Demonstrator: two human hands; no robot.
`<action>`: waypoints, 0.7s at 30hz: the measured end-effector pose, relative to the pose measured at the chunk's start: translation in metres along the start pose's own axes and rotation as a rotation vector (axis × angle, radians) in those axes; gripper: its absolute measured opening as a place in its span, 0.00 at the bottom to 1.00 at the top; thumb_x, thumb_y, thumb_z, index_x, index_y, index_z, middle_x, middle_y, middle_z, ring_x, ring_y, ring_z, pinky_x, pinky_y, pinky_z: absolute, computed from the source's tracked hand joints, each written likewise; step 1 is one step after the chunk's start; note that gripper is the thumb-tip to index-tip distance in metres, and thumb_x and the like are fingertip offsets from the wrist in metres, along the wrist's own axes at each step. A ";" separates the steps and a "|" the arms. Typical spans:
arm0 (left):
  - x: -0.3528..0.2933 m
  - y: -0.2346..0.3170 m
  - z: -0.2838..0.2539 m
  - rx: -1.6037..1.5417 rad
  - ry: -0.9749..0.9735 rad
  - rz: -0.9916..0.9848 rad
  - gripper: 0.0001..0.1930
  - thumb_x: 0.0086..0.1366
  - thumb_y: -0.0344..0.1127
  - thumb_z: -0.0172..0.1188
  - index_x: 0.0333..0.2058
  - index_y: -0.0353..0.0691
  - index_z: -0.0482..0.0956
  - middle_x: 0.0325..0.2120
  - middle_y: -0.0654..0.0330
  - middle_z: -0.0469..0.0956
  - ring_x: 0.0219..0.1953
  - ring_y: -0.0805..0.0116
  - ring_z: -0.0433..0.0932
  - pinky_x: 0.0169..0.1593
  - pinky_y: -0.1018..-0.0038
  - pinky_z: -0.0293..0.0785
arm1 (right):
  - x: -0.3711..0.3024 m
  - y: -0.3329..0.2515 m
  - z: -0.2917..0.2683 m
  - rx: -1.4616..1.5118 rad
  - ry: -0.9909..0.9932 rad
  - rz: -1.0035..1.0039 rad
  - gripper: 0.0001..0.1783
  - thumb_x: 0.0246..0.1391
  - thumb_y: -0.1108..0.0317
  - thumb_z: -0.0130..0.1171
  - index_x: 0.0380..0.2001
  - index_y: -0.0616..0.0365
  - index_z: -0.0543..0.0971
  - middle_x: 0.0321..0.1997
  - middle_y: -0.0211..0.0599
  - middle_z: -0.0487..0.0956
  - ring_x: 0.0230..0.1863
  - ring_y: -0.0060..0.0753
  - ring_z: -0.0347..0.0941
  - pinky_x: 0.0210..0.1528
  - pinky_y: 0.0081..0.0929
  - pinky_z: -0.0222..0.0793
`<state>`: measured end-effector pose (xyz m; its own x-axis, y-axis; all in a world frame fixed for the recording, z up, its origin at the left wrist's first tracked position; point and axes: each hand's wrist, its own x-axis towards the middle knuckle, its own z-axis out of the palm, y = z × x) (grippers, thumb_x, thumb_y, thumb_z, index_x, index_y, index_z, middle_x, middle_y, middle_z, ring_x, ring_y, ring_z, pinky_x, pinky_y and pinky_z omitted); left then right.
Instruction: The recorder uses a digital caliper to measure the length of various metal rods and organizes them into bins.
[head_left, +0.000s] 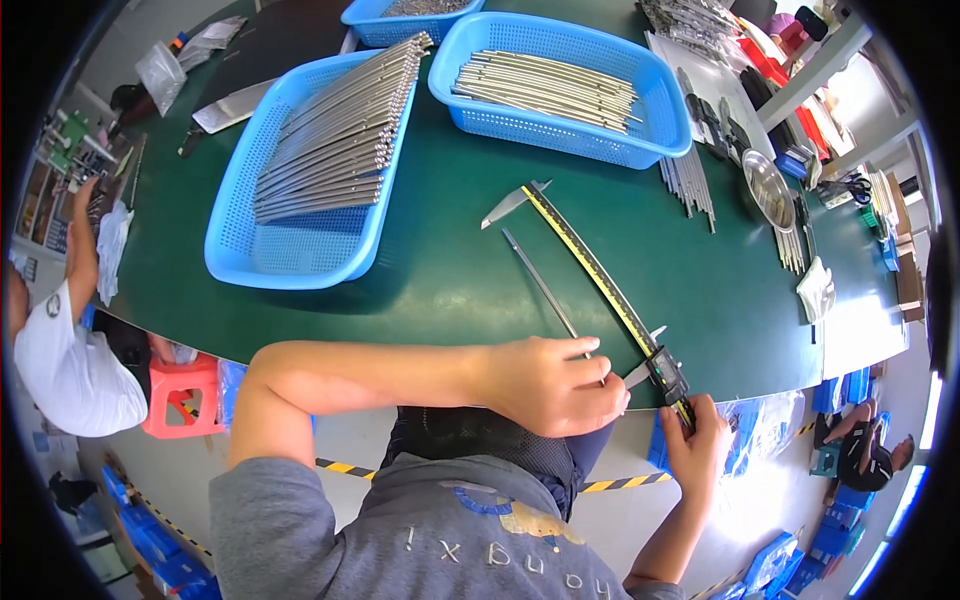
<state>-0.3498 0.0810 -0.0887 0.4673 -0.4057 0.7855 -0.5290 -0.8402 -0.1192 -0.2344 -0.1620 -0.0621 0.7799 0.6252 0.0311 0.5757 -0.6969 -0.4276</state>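
Note:
My left hand (pixel 556 388) is closed round the near end of a thin metal rod (pixel 541 285), which points away from me over the green tabletop. To its right lies a long digital caliper (pixel 596 272) with a yellow scale, its fixed jaw at the far end and its display slider near me. My right hand (pixel 697 444) grips the caliper's near end, just past the display at the table edge. The rod runs beside the caliper beam, apart from the jaw at the far end. My left fingers partly hide the rod's near end.
A blue basket (pixel 295 268) of shiny metal rods stands at left. Another blue basket (pixel 660 150) with paler rods is farther back, beside a third. Loose rods (pixel 687 185), a metal bowl (pixel 768 190) and tools lie at right. A co-worker (pixel 75 345) sits at far left.

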 end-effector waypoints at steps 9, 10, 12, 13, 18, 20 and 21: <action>-0.008 -0.004 0.004 0.007 -0.057 -0.022 0.10 0.55 0.37 0.61 0.35 0.43 0.81 0.32 0.66 0.76 0.34 0.71 0.74 0.43 0.67 0.79 | 0.000 0.001 0.001 0.011 0.004 -0.003 0.17 0.46 0.59 0.67 0.25 0.59 0.72 0.10 0.36 0.65 0.11 0.33 0.62 0.17 0.30 0.56; -0.008 -0.004 0.004 0.008 -0.063 -0.023 0.10 0.55 0.37 0.61 0.35 0.42 0.81 0.32 0.66 0.76 0.34 0.70 0.74 0.43 0.67 0.79 | 0.000 0.001 0.001 0.009 0.006 -0.004 0.17 0.46 0.59 0.67 0.25 0.59 0.72 0.10 0.36 0.65 0.11 0.33 0.62 0.17 0.30 0.56; -0.007 -0.004 0.003 0.007 -0.072 -0.025 0.10 0.55 0.37 0.62 0.35 0.42 0.81 0.32 0.66 0.76 0.34 0.70 0.74 0.43 0.67 0.79 | 0.000 0.001 0.001 0.010 -0.001 0.006 0.17 0.46 0.59 0.67 0.25 0.59 0.72 0.11 0.36 0.66 0.11 0.33 0.62 0.17 0.29 0.56; -0.007 -0.003 0.003 0.004 -0.077 -0.029 0.10 0.55 0.37 0.62 0.35 0.42 0.81 0.32 0.66 0.76 0.34 0.70 0.74 0.43 0.67 0.79 | 0.000 0.001 0.001 0.010 -0.005 0.011 0.17 0.46 0.59 0.67 0.25 0.59 0.72 0.11 0.36 0.66 0.11 0.33 0.62 0.17 0.29 0.56; -0.009 -0.003 0.005 -0.008 -0.068 -0.042 0.10 0.55 0.37 0.62 0.35 0.42 0.81 0.32 0.66 0.76 0.34 0.70 0.74 0.43 0.66 0.79 | -0.001 0.001 0.000 0.018 -0.002 0.012 0.17 0.46 0.60 0.67 0.25 0.59 0.72 0.11 0.36 0.66 0.11 0.33 0.62 0.17 0.29 0.56; -0.009 -0.003 0.006 -0.011 -0.064 -0.047 0.09 0.55 0.37 0.63 0.34 0.42 0.81 0.32 0.66 0.76 0.35 0.71 0.74 0.44 0.66 0.79 | -0.001 -0.001 0.000 0.013 -0.004 0.014 0.17 0.47 0.60 0.67 0.25 0.59 0.72 0.11 0.36 0.66 0.11 0.33 0.62 0.17 0.29 0.56; -0.009 -0.003 0.007 -0.012 -0.066 -0.048 0.09 0.55 0.37 0.63 0.34 0.42 0.81 0.32 0.66 0.76 0.35 0.71 0.74 0.44 0.66 0.79 | -0.001 -0.001 0.000 0.008 -0.007 0.017 0.17 0.47 0.60 0.67 0.25 0.59 0.72 0.11 0.36 0.66 0.11 0.33 0.62 0.17 0.29 0.56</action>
<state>-0.3474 0.0849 -0.0996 0.5376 -0.3885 0.7484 -0.5132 -0.8550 -0.0752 -0.2356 -0.1615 -0.0613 0.7880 0.6155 0.0179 0.5603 -0.7047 -0.4353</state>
